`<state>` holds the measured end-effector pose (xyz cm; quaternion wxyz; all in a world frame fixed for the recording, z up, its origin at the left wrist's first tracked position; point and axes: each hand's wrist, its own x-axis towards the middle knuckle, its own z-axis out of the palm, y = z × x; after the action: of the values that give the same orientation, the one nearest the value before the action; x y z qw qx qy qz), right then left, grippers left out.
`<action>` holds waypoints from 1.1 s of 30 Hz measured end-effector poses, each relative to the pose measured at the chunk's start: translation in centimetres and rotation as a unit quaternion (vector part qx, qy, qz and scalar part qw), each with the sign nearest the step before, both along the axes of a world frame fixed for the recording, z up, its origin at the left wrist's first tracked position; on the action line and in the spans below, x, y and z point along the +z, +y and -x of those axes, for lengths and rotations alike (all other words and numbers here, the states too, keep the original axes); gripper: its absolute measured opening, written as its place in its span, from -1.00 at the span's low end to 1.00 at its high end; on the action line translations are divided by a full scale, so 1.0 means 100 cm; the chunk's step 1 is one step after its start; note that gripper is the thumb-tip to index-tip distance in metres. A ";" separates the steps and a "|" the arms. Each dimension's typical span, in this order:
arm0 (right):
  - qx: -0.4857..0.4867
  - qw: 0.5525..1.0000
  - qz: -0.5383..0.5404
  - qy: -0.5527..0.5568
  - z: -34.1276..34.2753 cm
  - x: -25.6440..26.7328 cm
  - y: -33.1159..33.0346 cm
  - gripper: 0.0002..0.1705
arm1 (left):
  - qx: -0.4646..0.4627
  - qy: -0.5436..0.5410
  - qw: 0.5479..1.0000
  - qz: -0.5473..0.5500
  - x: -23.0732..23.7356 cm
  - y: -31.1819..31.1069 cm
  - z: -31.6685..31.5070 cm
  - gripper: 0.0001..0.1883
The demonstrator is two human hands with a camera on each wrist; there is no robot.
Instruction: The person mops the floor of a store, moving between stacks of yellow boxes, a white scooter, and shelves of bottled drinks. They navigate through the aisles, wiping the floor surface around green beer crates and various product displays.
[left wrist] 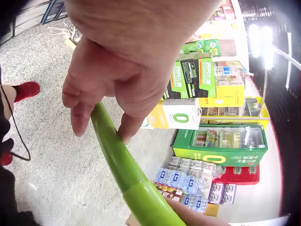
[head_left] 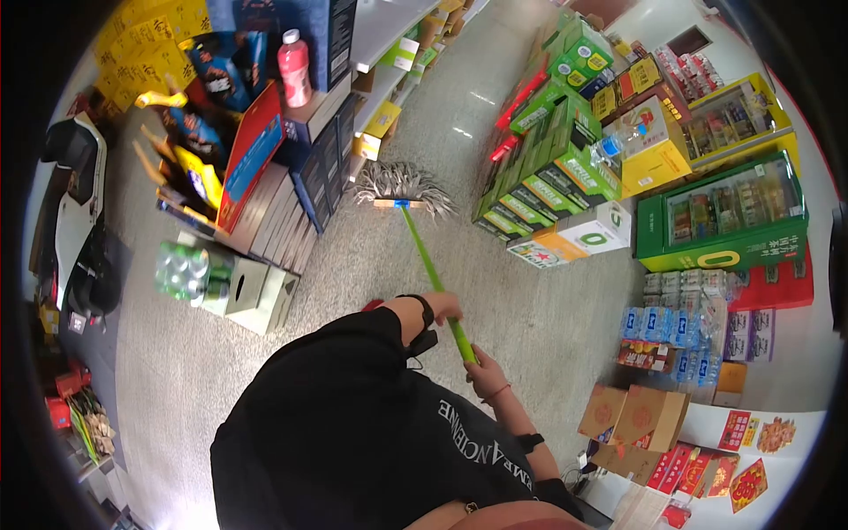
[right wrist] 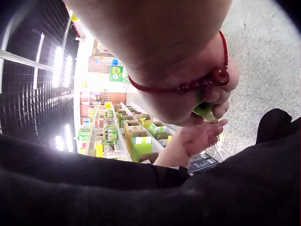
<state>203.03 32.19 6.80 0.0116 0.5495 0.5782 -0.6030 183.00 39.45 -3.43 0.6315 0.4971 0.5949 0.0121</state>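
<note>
A string mop [head_left: 402, 184] with grey strands lies on the floor ahead in the head view, its bright green handle [head_left: 424, 253] running back toward the person. The left hand [head_left: 444, 306] grips the handle partway along, below a dark wristband. In the left wrist view, thumb and fingers of the left hand [left wrist: 113, 87] curl round the green pole. Nearer the body, the right hand [head_left: 488, 375] holds the handle's upper end. Its fingers wrap that end in the right wrist view, where a red beaded bracelet [right wrist: 202, 84] circles the wrist.
Stacked green drink cartons [head_left: 548, 190] line the aisle's right side, with a green display case [head_left: 724, 216] and water bottle packs [head_left: 671, 327] nearer. On the left stand dark boxes [head_left: 322, 159], a pink bottle [head_left: 294, 66] and a pack of green bottles [head_left: 190, 269]. Speckled floor [head_left: 353, 274] lies between.
</note>
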 end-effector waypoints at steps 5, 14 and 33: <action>0.009 1.000 -0.023 -0.011 0.078 -0.004 0.072 -0.37 | 0.016 0.023 1.000 0.003 -0.009 0.073 0.070 -0.61; 0.025 0.999 -0.042 -0.013 0.137 -0.013 0.119 -0.38 | 0.106 -0.004 0.994 0.002 -0.045 0.123 0.115 -0.63; -0.022 0.998 0.054 -0.019 0.006 0.057 -0.029 -0.33 | -0.014 -0.057 0.998 0.000 0.036 -0.035 0.002 -0.49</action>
<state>202.46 29.33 12.50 0.0393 0.5717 0.5324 -0.6230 182.83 35.98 0.15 0.6646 0.5039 0.5508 0.0321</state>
